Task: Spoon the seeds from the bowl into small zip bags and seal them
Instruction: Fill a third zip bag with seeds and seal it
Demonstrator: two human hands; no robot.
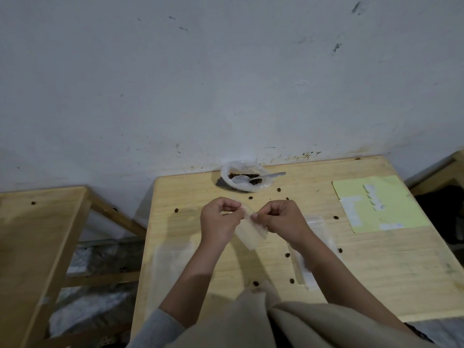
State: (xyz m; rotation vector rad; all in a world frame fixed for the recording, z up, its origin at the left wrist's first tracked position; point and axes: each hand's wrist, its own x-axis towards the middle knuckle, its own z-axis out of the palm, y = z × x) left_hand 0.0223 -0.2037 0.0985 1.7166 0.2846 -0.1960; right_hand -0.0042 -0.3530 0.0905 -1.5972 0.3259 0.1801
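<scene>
Over the middle of the wooden table (376,272), both my hands hold one small clear zip bag (251,233). My left hand (219,219) pinches its top edge from the left, and my right hand (280,219) pinches the same edge from the right. The bag hangs down toward me and looks empty. At the table's far edge by the wall sits a clear bowl (227,175) with dark seeds (256,181) in it. A metal spoon (267,176) lies in the bowl, handle pointing right.
More clear zip bags lie flat on the table: one pile at my left (173,262) and another at my right (317,237). A yellow sheet (391,194) with white labels lies far right. Several loose seeds (278,189) are scattered about. A second wooden table (30,247) stands left.
</scene>
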